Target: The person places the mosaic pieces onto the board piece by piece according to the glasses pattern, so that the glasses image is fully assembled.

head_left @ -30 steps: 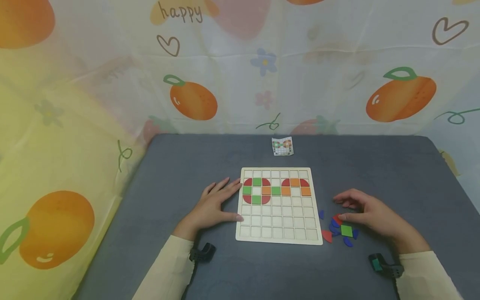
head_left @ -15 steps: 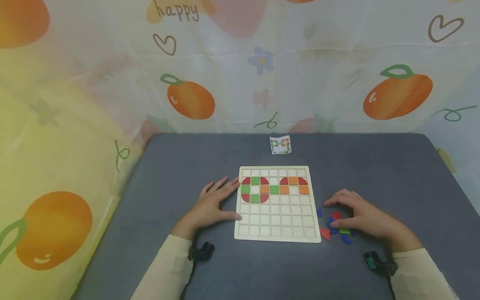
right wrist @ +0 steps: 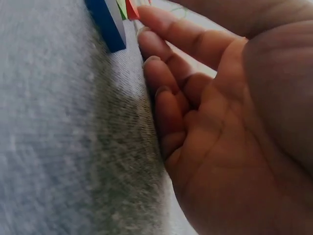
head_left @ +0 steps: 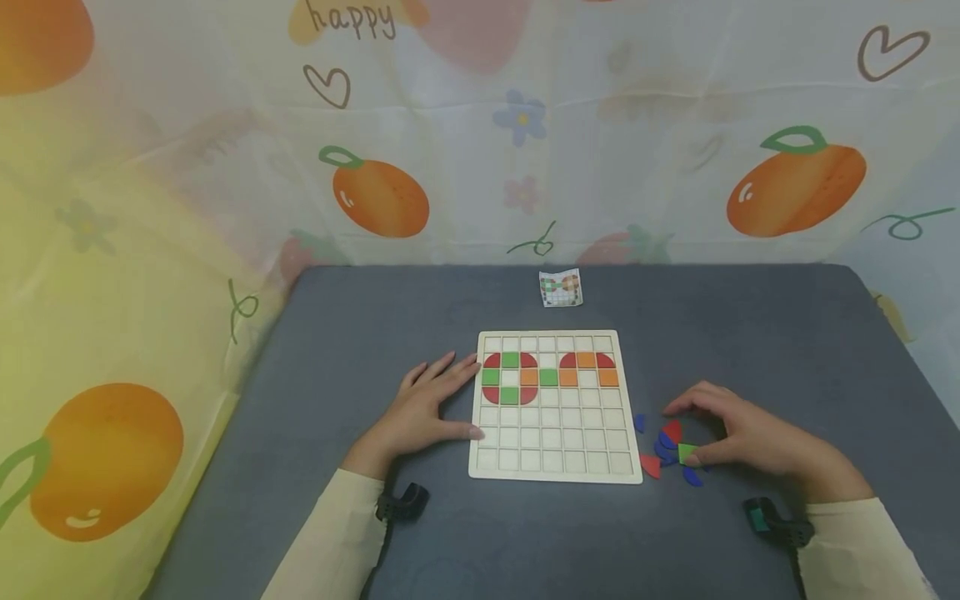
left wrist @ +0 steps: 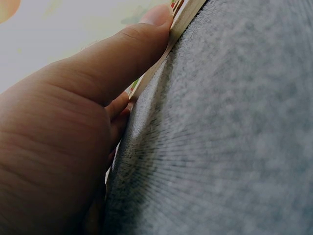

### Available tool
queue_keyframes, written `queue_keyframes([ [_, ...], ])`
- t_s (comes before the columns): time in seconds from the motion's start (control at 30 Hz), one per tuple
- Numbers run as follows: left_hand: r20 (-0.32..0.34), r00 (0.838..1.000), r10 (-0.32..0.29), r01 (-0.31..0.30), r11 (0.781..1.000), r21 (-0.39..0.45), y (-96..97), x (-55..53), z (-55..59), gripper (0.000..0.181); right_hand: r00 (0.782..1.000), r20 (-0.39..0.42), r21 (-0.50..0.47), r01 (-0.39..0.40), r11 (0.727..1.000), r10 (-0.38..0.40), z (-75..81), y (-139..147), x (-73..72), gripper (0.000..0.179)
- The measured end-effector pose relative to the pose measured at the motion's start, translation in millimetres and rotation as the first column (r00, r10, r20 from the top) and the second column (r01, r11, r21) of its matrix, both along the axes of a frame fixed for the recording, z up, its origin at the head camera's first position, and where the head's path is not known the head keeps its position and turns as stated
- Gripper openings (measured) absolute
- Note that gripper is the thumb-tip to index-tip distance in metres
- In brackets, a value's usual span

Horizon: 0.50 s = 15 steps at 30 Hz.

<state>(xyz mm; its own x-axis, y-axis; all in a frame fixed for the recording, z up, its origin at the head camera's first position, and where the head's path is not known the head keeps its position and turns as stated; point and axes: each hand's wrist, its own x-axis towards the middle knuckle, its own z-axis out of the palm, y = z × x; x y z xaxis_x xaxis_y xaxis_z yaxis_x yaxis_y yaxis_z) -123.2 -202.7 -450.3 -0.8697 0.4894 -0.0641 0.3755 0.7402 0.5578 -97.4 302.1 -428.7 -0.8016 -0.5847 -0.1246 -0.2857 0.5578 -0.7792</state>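
Note:
My left hand (head_left: 423,412) rests at the left side of a white grid board (head_left: 555,458), fingers spread, thumb and fingertips touching its edge. In the left wrist view the thumb (left wrist: 127,54) lies against the wooden rim (left wrist: 183,22). Red quarter-round, green and orange square tiles fill some upper cells. My right hand (head_left: 757,433) hovers over loose pieces right of the board, its thumb at a green square tile (head_left: 686,453) and partly covering it. The index finger stands well apart from the thumb. Around it lie red quarter-rounds (head_left: 650,466) and several blue pieces (head_left: 693,477).
A small printed card (head_left: 560,288) with a coloured grid pattern lies behind the board. The grey tabletop (head_left: 375,325) meets a patterned cloth (head_left: 637,100) at the back and left. Each wrist wears a black camera mount (head_left: 405,503).
The right hand moved left over the loose pieces, then back right, so its thumb now sits at the green square. My left hand stays on the board edge. The view shifted slightly.

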Motion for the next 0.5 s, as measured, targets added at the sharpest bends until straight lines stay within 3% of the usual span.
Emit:
queue_keyframes([
  [0.5, 0.001, 1.0, 0.004, -0.004, 1.0, -0.009, 0.7, 0.6, 0.5, 0.109, 0.999, -0.05, 0.097, 0.027, 0.995, -0.022, 5.0, -3.7, 2.5, 0.062],
])
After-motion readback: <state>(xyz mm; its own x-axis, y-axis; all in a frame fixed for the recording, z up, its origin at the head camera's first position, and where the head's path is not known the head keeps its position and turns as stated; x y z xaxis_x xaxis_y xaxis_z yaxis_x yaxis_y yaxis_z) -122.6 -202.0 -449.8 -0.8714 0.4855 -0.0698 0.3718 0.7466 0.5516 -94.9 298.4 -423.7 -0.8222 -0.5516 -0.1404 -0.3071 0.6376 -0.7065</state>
